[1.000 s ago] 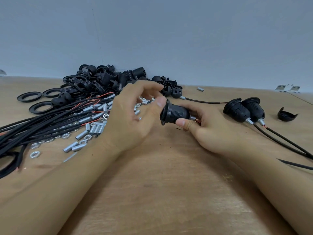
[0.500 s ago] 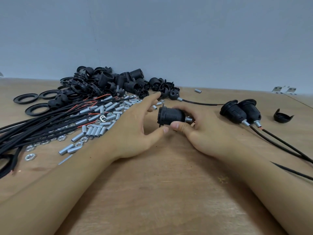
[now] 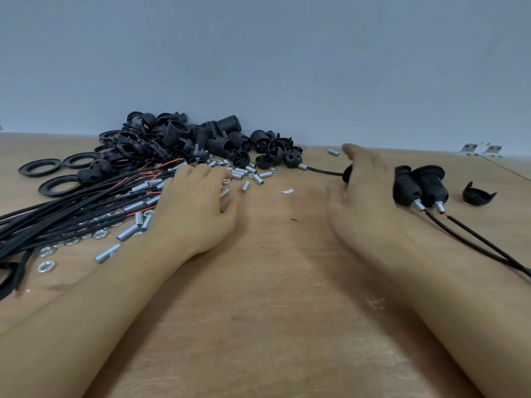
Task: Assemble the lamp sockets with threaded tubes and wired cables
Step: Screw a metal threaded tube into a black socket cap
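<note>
Left hand [image 3: 195, 208] lay fingers-down over threaded tubes [image 3: 244, 179] near the bench's left edge, grip unclear | right hand [image 3: 365, 191] blurred, covering a socket [image 3: 347, 174] beside two finished sockets [image 3: 421, 189], right side; grip unclear

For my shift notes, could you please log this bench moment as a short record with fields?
left hand: reaches among loose threaded tubes
right hand: blurred, over a black part; grip unclear
finished sockets: two, cabled, right of the right hand
cable bundle: far left
socket parts pile: against the wall
surface: wooden table
</note>
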{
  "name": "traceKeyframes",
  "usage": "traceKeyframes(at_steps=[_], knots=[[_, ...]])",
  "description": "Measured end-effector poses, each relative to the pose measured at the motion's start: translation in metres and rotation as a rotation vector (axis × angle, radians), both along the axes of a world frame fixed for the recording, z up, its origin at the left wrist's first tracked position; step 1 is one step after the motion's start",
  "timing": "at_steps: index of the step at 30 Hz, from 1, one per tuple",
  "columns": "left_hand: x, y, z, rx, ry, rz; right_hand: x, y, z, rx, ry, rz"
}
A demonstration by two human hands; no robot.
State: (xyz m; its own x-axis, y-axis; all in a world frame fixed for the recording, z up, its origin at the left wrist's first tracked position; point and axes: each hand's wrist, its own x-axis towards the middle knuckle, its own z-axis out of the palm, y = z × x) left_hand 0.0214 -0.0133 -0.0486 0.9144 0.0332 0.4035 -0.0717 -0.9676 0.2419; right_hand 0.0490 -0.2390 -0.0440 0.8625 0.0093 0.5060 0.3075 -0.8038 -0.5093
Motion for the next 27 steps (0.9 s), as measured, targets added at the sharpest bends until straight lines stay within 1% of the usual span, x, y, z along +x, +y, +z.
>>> traceKeyframes(at_steps=[2,4,7,11,14,16,17,20,22,25,27], knots=[[0.002,0.006,0.001,0.026,0.063,0.043,-0.003,0.004,-0.002,-0.041,0.003,0.108],[0.003,0.009,0.002,0.015,0.067,0.045,-0.004,0.006,-0.002,-0.061,0.015,0.175],[0.003,0.01,0.003,-0.007,0.029,0.05,-0.004,0.009,-0.001,-0.063,0.013,0.211],[0.003,0.007,0.002,0.01,0.046,0.061,-0.004,0.009,-0.002,-0.077,0.016,0.222],[0.002,0.003,0.002,-0.058,0.02,0.029,-0.006,0.01,-0.003,-0.103,0.041,0.261],[0.003,0.006,0.002,-0.102,-0.026,0.055,-0.011,0.012,-0.001,-0.146,0.055,0.335],[0.005,0.01,0.002,-0.089,-0.035,0.083,-0.014,0.013,0.001,-0.173,0.05,0.378],[0.011,0.02,0.002,0.015,0.017,0.154,-0.025,0.026,0.003,-0.211,0.011,0.564],[0.012,0.021,0.0,-0.002,0.03,0.14,-0.03,0.038,0.0,-0.272,0.056,0.667],[0.012,0.021,-0.001,-0.041,0.012,0.118,-0.026,0.041,-0.005,-0.397,0.109,0.695],[0.014,0.023,-0.001,-0.028,0.004,0.106,-0.022,0.034,-0.004,-0.364,0.137,0.658]])
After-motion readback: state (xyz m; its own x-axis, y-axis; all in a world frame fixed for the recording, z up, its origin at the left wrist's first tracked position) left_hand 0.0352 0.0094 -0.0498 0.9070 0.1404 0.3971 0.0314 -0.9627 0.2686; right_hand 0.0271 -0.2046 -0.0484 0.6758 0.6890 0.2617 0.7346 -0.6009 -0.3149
